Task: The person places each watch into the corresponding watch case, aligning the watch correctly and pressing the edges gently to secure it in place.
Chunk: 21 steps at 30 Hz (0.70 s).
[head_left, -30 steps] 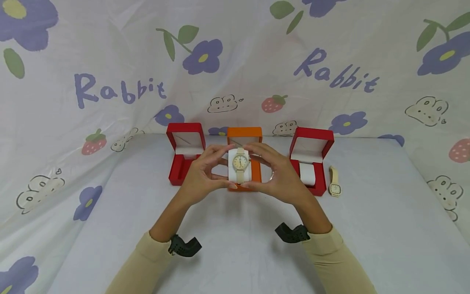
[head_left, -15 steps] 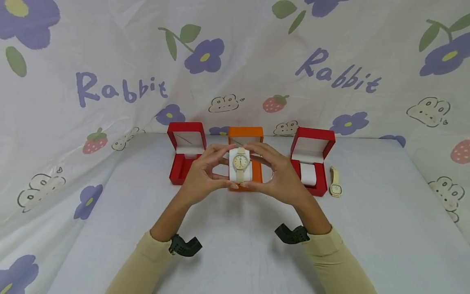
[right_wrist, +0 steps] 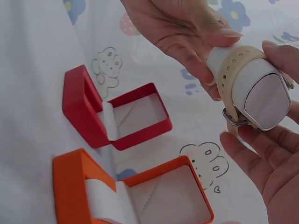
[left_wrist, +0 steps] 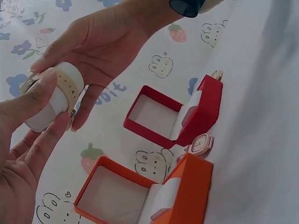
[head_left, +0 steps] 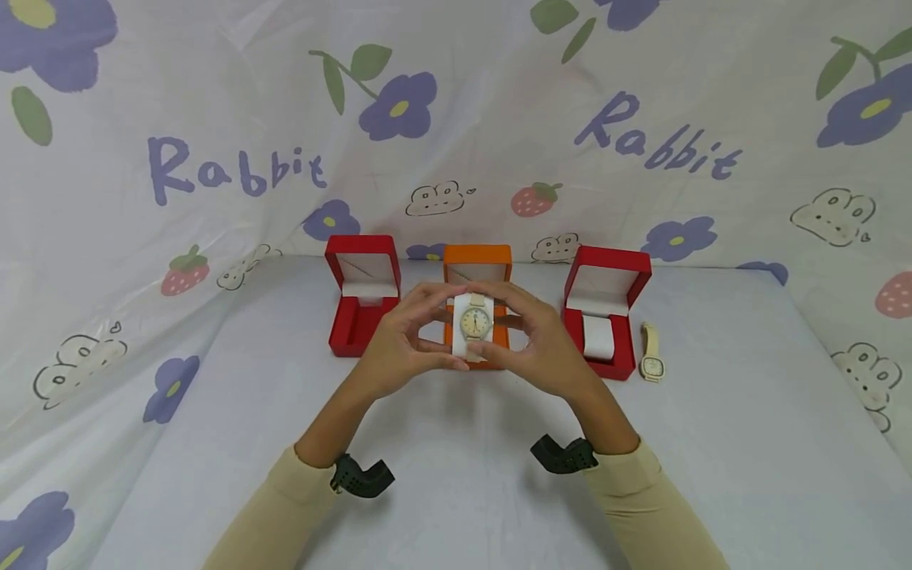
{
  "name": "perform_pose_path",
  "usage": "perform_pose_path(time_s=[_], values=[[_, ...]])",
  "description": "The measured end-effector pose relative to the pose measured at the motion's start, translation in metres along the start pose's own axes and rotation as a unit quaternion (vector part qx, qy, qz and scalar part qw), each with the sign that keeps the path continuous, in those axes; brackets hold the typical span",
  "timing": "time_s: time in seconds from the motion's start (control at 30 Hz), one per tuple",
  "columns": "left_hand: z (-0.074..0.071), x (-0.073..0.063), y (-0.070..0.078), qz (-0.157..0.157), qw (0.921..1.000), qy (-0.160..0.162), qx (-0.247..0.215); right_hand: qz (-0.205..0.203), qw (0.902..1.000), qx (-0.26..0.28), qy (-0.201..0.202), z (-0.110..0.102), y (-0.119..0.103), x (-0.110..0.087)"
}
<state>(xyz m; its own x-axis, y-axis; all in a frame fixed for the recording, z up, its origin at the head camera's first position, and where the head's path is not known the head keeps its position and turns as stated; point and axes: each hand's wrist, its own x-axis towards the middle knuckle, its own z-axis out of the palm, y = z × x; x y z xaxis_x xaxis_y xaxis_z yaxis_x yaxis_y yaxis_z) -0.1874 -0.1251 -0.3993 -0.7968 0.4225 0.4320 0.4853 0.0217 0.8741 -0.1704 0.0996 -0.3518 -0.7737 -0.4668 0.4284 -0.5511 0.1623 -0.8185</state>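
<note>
Both hands hold a white watch cushion in the air before the orange box. Around it runs a watch with a round pale dial and a cream strap. My left hand grips the cushion's left side between thumb and fingers. My right hand holds the other side, its thumb on the strap's lower part. In the right wrist view the strap's holes and the metal buckle show beside the cushion's flat end. Whether the buckle is fastened I cannot tell.
An orange box stands open behind the hands, a cushion inside it. Red boxes stand open at left and right; the right one holds a cushion. A cream watch lies far right. A pinkish watch lies between boxes.
The watch on its cushion has shifted slightly right and down and tilted a little. My right thumb has moved up over the lower strap.
</note>
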Motion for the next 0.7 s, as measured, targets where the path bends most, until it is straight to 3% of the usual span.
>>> perform_pose_path(time_s=[0.33,0.57,0.7], values=[[0.001,0.0,0.0,0.001,0.9999,0.005,0.013,-0.007,0.9998,0.013,0.017,-0.001,0.002,0.0],[0.001,0.0,0.001,0.0,0.9998,0.01,0.018,-0.014,0.9996,0.017,0.019,0.001,0.029,-0.001],[0.001,-0.001,0.001,0.001,0.9997,0.013,0.023,-0.027,0.9991,0.03,0.013,0.002,0.034,0.0]])
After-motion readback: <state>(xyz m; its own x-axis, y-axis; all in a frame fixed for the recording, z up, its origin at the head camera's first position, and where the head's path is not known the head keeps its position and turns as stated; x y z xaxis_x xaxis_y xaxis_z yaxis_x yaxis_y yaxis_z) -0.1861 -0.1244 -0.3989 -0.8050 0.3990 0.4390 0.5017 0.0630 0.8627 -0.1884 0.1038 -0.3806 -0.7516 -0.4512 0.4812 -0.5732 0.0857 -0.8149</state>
